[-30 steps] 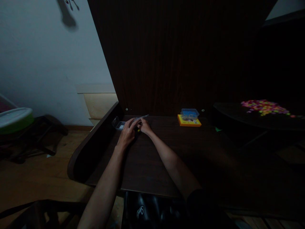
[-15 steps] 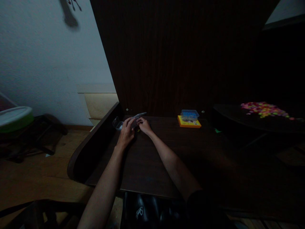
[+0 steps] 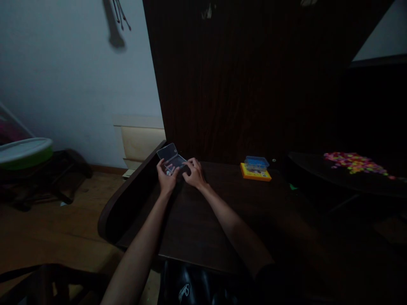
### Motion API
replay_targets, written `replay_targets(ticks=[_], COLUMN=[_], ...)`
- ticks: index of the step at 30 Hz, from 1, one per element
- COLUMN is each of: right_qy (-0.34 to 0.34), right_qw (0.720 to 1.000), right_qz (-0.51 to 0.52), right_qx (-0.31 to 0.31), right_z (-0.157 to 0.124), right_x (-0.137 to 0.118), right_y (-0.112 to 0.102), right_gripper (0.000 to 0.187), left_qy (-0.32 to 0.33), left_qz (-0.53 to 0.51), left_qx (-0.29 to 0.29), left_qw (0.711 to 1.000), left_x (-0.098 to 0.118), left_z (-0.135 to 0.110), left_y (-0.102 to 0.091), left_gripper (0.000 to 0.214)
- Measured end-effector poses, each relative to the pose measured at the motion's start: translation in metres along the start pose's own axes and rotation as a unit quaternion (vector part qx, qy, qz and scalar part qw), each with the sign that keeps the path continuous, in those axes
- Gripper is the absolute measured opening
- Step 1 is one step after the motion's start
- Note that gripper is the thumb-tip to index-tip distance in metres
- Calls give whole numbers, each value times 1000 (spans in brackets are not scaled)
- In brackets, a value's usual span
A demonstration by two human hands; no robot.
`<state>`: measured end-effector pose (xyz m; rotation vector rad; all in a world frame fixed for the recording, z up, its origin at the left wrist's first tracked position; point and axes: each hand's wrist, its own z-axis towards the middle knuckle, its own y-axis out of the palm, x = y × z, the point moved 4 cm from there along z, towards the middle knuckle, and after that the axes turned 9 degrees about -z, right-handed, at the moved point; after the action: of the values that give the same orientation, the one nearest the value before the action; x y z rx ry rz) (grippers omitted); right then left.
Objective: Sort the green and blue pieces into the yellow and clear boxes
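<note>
A small clear plastic case [image 3: 177, 161] is held up over the left part of the dark tabletop, its hinged lid [image 3: 167, 151] standing open at the back left. My left hand [image 3: 167, 180] grips the near left side, with its thumb along the front edge. A small whitish item shows by that thumb, too small to name. My right hand [image 3: 194, 173] holds the right edge between thumb and fingers. The inside of the case looks see-through, and the dim light hides its details.
To the right, a clear box with blue contents [image 3: 257, 162] rests on a yellow-orange box [image 3: 256, 173]. Farther right, colourful small pieces [image 3: 354, 163] lie on a dark surface. A raised wooden side edge [image 3: 127, 192] borders the dark table [image 3: 197, 237] at left, near a green-and-white tub [image 3: 27, 152].
The case has been tipped towards me, so its open lid and inside now face the camera. My right hand has moved to its right edge. The view has shifted slightly.
</note>
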<state>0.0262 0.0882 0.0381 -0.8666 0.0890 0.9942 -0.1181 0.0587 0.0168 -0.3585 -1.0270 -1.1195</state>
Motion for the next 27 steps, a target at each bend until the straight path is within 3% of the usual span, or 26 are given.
replay_targets(ticks=[2, 6, 14, 17, 19, 21, 24, 27], right_qy=[-53, -88, -80, -57, -39, -27, -24, -19], right_qw=[997, 992, 995, 997, 998, 998, 994, 988], right_qz=[-41, -43, 13, 26, 24, 16, -9, -43], right_qx=[-37, -74, -66, -37, -38, -62, -109, -148], right_z=[0, 3, 10, 18, 24, 29, 33, 34], right_x=[-11, -17, -5, 2, 8, 15, 23, 29], right_y=[1, 2, -4, -12, -16, -17, -14, -8], right_gripper=[38, 34, 16, 13, 17, 19, 19, 19], left_qy=[-3, 2, -26, -2, 32, 58, 55, 37], left_qz=[-7, -12, -43, 20, 127, 269, 475, 574], left_qx=[16, -4, -44, -35, -32, -69, -168, -222], left_qw=[1000, 1000, 998, 999, 991, 959, 862, 787], left_x=[-2, 3, 13, 16, 19, 20, 15, 14], left_z=[2, 1, -5, -5, -5, -5, -9, -13], left_y=[-1, 2, 14, 10, 5, 3, 6, 9], left_gripper=[69, 61, 56, 46, 34, 26, 32, 34])
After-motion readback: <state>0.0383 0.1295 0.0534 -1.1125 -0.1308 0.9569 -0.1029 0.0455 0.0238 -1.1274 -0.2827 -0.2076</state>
